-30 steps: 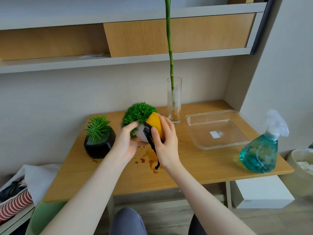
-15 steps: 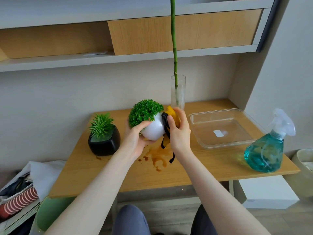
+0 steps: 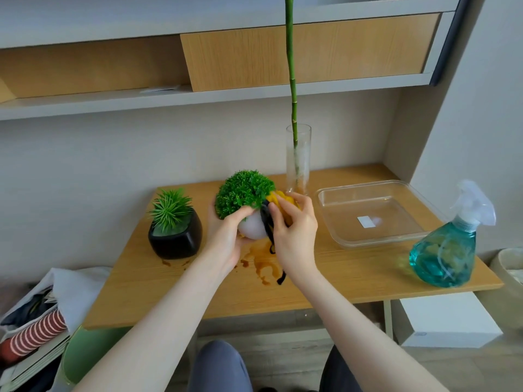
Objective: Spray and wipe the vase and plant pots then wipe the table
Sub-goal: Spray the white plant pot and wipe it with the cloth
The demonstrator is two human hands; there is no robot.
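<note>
Gripping white pot (image 3: 252,230) btwn L fingers (image 3: 240,215), R cloth (image 3: 283,203).

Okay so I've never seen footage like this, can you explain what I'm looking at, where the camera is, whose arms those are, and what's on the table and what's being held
There is no robot here. A camera worn on a person's head looks forward and down, so the two bare arms are the wearer's own.

The left hand holds a white pot with a bushy green plant lifted above the wooden table. The right hand presses a yellow cloth with a black strap against the pot's side, wiping it.

On the table stand a black pot with a spiky plant, a tall glass vase holding a green stem, an empty clear tray, and a spray bottle of teal liquid. A brown spill lies under the hands.
</note>
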